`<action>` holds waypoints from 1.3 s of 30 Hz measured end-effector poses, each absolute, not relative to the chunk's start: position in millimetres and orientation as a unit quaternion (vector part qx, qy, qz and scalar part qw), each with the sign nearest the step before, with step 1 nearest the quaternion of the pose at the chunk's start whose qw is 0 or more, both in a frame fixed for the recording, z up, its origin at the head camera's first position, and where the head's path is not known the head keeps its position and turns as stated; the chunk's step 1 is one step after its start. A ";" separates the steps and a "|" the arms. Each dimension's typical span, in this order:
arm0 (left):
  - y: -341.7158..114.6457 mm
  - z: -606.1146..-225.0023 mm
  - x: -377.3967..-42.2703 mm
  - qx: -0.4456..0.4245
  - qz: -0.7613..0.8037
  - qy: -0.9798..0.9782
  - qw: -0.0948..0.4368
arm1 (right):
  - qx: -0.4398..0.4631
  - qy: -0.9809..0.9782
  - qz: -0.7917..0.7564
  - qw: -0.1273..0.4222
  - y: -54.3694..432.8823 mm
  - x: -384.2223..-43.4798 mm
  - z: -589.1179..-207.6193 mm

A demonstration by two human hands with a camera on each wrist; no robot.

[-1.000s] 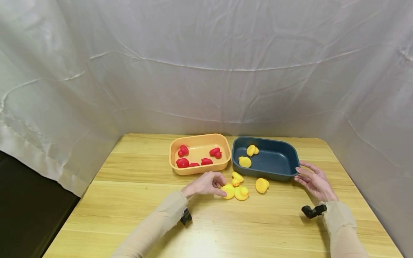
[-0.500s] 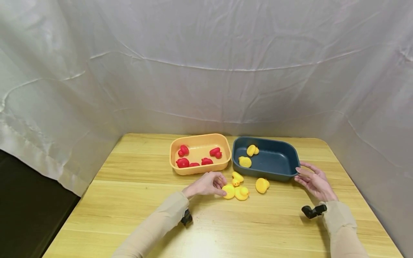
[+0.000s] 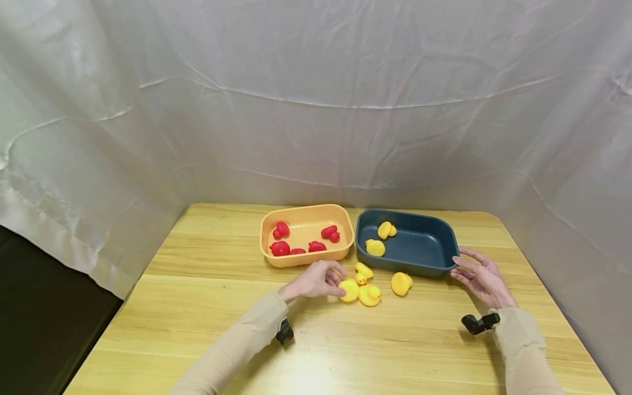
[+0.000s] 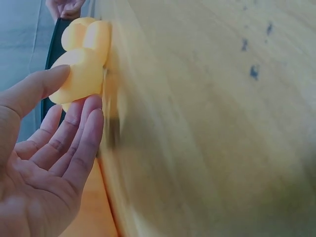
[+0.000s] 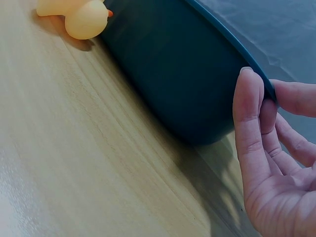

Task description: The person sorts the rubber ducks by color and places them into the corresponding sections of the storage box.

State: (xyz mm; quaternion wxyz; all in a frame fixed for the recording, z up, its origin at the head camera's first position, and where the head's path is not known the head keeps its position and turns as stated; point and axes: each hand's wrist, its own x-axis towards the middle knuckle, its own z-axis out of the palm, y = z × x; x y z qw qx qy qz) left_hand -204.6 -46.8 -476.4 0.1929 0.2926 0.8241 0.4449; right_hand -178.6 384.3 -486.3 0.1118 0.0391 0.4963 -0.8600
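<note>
My left hand pinches a yellow rubber duck between thumb and fingers, low over the table in front of the trays. In the left wrist view the thumb presses one side of this duck and the fingertips lie at its other side. A second duck sits right beside it, a third just behind. Another yellow duck lies farther right, near the dark blue tray. My right hand grips that tray's right front corner, thumb and fingers at the rim.
Two yellow ducks lie inside the blue tray's left part. An orange tray with several red ducks stands to its left. A pale curtain hangs behind the wooden table.
The left hand and its duck have shifted very slightly back and left, away from me. The right hand and both trays have stayed in place.
</note>
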 end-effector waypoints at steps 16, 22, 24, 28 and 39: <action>-46.7 -456.2 -207.7 0.287 0.461 0.822 0.171 | 0.040 0.497 -0.860 0.111 384.3 -178.3 -486.2; -44.5 -451.9 -209.6 0.295 0.449 0.829 0.155 | 0.034 0.488 -0.865 0.112 384.0 -179.2 -486.0; -43.8 -450.2 -210.2 0.293 0.449 0.830 0.151 | 0.033 0.488 -0.865 0.111 383.8 -179.4 -485.8; -41.7 -446.9 -211.0 0.290 0.448 0.834 0.138 | 0.033 0.491 -0.864 0.109 383.4 -179.4 -485.5; -34.7 -440.8 -213.0 0.266 0.471 0.832 0.126 | 0.038 0.493 -0.862 0.109 383.1 -178.9 -486.2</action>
